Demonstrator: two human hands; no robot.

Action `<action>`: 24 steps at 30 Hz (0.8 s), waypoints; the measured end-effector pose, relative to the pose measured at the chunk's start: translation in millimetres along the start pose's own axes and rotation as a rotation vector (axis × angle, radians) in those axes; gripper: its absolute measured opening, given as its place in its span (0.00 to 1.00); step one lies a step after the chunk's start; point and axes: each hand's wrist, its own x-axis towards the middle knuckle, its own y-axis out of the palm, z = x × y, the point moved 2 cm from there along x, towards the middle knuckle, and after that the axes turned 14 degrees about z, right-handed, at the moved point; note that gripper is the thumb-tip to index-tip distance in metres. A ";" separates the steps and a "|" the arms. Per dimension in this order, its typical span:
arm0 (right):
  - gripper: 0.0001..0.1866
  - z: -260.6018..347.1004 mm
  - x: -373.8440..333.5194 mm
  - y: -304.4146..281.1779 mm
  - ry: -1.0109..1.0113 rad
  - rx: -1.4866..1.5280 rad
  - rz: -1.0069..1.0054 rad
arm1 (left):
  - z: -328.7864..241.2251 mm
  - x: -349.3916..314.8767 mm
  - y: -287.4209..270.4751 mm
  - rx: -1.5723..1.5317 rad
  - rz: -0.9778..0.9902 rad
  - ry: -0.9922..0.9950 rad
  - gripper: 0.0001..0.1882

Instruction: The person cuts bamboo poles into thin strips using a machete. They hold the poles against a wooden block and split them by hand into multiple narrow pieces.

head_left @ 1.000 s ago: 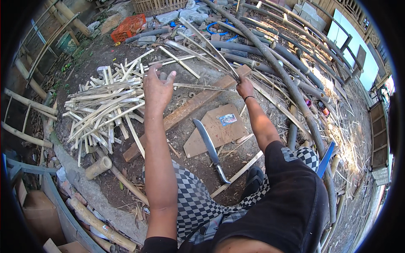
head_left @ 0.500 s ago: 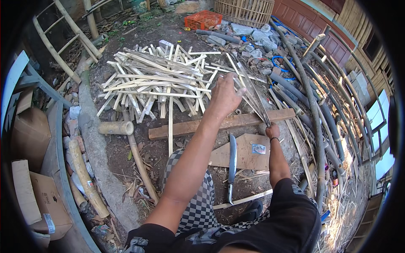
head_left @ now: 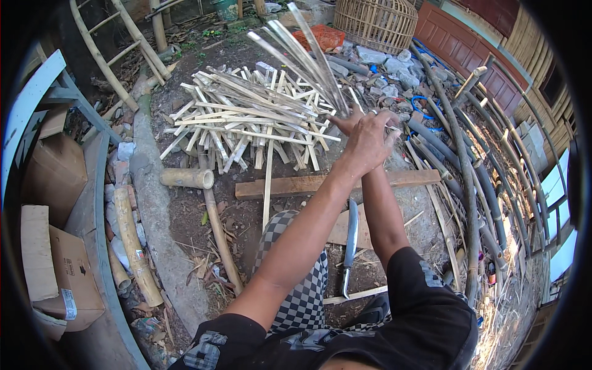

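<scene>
My right hand (head_left: 347, 121) grips a fanned bundle of thin bamboo strips (head_left: 311, 65), which point up and away over the far side of the pile. In front of it, my left hand (head_left: 370, 140) crosses over the right wrist, its fingers curled and bearing a ring. What those fingers close on is hidden. A large heap of split bamboo strips (head_left: 246, 117) lies on the ground to the left of my hands. Below my forearms, a big knife (head_left: 351, 234) with a dark handle rests beside a brown board (head_left: 342, 228), partly covered by my right arm.
A wooden beam (head_left: 277, 187) lies across the ground, with a short bamboo piece (head_left: 187, 178) to its left. Long poles (head_left: 456, 160) and rubble (head_left: 394, 68) fill the right. Cardboard boxes (head_left: 77, 271) stand at the left. An orange crate (head_left: 324, 37) sits at the back.
My right hand has risen up and left with the strips, which now fan upward instead of slanting down toward it. My left hand has moved right and down, meeting the right hand.
</scene>
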 end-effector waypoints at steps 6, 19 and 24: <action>0.39 71.5 31.5 2.0 -0.419 0.459 -0.053 | 4.7 -4.2 -7.3 -0.071 0.031 -0.043 0.14; 0.25 -349.8 -163.0 -81.2 0.546 0.158 0.748 | 43.5 3.3 -62.2 -0.056 0.045 -0.175 0.16; 0.19 -520.6 -328.7 -110.5 1.100 0.474 0.557 | 69.1 8.7 -75.8 -0.060 0.083 -0.223 0.19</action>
